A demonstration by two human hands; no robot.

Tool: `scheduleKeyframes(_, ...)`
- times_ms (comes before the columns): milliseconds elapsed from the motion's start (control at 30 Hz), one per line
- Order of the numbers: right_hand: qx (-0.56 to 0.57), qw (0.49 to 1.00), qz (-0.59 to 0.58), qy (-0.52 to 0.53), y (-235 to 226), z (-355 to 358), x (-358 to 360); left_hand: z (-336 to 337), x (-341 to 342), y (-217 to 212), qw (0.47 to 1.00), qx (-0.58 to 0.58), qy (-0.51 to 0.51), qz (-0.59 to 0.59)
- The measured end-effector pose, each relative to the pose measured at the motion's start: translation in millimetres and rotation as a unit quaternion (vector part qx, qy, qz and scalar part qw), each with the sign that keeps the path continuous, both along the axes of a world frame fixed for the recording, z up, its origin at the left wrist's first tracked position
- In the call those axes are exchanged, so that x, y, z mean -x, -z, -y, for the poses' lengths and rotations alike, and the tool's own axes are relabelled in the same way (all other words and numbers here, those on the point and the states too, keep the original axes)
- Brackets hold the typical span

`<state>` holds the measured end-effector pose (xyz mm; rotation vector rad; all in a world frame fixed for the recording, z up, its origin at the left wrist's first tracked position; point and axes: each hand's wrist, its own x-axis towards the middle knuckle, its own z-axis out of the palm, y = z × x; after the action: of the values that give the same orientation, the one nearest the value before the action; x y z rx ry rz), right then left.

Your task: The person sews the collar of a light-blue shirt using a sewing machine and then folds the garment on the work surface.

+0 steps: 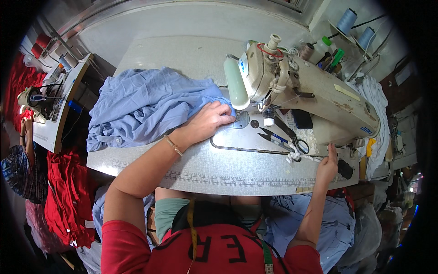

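Observation:
My left hand point(211, 119) lies on the edge of a light blue garment point(141, 102), fingers bent and pressed together on the cloth close to the needle area of a sewing machine point(319, 86). Most of the garment spreads in folds to the left of the machine, with a button near its front edge. My right hand point(326, 167) is at the right end of the table beside the machine's base, its fingers stretched out and no object visible in them. Between the hands lie black-handled scissors point(294, 137) and thread snips point(276, 138).
A ruler strip point(255, 181) runs along the table's point(191, 176) front edge. Thread cones point(346, 21) stand at the back right. Red fabric point(68, 196) hangs on the left, near another person's hands point(26, 126) at a second machine. More blue cloth point(310, 223) is below the table.

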<state>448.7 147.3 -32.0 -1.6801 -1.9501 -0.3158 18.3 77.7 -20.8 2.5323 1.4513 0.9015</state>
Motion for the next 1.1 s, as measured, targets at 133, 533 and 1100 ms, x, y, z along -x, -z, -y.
scheduleKeyframes(133, -0.002, 1.0, 0.006, 0.004, -1.0, 0.2, 0.2, -1.0, 1.4, 1.9, 1.0, -0.002, 0.003, -0.007)
scheduleKeyframes(533, -0.096, 0.995, -0.031, -0.02, -6.4, 2.6, 7.6, -5.7, 3.3, 8.0, 1.0, -0.015, 0.012, 0.001)
scheduleKeyframes(1100, -0.301, 0.945, -0.076, -0.105, -72.9, -31.5, -6.3, -15.3, 13.1, 12.1, 0.999, 0.013, -0.005, 0.036)
